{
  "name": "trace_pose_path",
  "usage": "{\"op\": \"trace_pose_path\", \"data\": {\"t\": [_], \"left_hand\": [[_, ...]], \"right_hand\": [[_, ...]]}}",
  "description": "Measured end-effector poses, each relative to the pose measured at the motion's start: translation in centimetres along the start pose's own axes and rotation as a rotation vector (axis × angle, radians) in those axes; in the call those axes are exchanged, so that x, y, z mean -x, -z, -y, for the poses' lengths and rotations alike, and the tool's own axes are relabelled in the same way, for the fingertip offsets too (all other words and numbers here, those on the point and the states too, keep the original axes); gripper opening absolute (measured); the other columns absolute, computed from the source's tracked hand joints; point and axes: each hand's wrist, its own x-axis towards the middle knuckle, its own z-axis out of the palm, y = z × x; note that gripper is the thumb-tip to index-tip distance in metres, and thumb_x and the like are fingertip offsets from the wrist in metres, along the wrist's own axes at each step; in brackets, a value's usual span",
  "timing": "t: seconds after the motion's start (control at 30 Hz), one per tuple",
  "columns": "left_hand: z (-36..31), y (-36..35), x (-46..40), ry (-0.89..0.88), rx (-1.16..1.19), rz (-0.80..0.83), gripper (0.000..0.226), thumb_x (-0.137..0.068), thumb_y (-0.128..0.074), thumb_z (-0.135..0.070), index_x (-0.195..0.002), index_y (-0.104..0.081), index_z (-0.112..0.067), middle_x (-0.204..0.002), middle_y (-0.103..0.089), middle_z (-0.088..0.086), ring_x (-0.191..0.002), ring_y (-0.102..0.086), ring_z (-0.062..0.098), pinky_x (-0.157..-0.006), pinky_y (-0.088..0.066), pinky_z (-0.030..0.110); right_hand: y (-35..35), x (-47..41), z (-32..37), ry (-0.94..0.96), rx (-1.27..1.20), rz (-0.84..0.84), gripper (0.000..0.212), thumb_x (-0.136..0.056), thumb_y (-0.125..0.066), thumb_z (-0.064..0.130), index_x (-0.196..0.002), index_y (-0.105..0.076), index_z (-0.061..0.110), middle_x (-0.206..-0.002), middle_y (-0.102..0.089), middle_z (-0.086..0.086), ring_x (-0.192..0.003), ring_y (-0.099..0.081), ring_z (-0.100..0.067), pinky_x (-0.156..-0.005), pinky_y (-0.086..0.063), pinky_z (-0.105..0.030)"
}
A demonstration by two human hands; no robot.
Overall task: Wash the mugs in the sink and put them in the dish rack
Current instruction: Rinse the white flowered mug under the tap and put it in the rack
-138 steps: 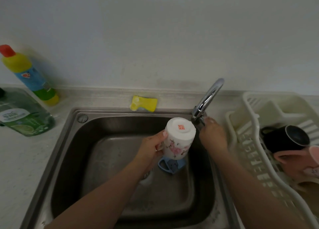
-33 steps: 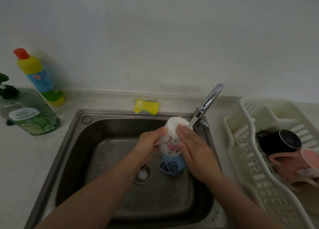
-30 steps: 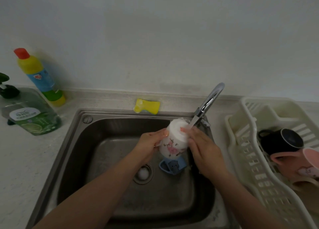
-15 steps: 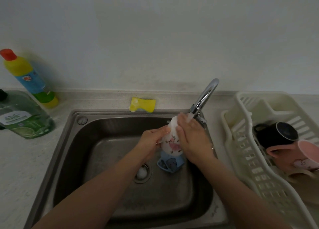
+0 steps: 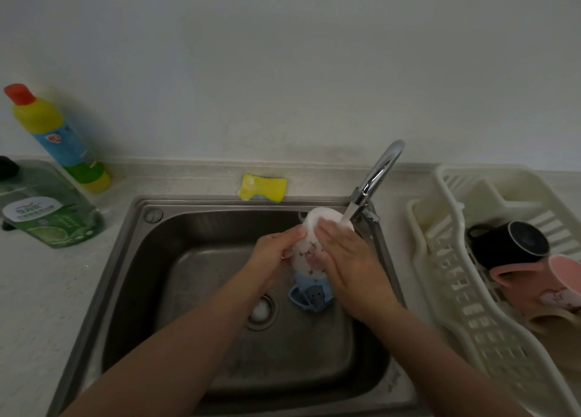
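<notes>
My left hand [image 5: 276, 256] grips the white floral mug [image 5: 309, 243] bottom-up at frame centre, over the steel sink [image 5: 132, 259], right under the faucet [image 5: 377, 174] stream. My right hand [image 5: 349, 259] lies flat on its side, fingers straight. A blue mug [image 5: 311, 297] sits below; black mug [image 5: 509, 243] and pink mug [image 5: 540, 284] lie in the dish rack [image 5: 456, 291], right.

Four mugs show: a white floral mug [image 5: 309, 243] and a blue mug [image 5: 311, 294] at the frame's centre, a black mug [image 5: 509, 243] and a pink mug [image 5: 544, 286] at right. Two bottles stand at left, a yellow bottle [image 5: 59, 140] and a green bottle [image 5: 50, 212]. One sponge [image 5: 263, 187], one faucet [image 5: 375, 174], one dish rack [image 5: 471, 306] and two hands complete the count.
</notes>
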Motion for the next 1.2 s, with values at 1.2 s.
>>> {"op": "trace_pose_path", "data": {"t": [1.2], "left_hand": [[0.7, 1.2, -0.2, 0.061, -0.073, 0.106, 0.054, -0.059, -0.090, -0.039, -0.081, -0.052, -0.007, -0.098, -0.050, 0.020, -0.091, -0.056, 0.032, -0.084, -0.051, 0.042]], "right_hand": [[1.6, 0.9, -2.5, -0.087, -0.078, -0.070, 0.050, -0.099, -0.025, 0.038, -0.135, -0.055, 0.022, -0.141, -0.053, -0.001, -0.137, -0.039, -0.013, -0.117, -0.027, -0.036]]}}
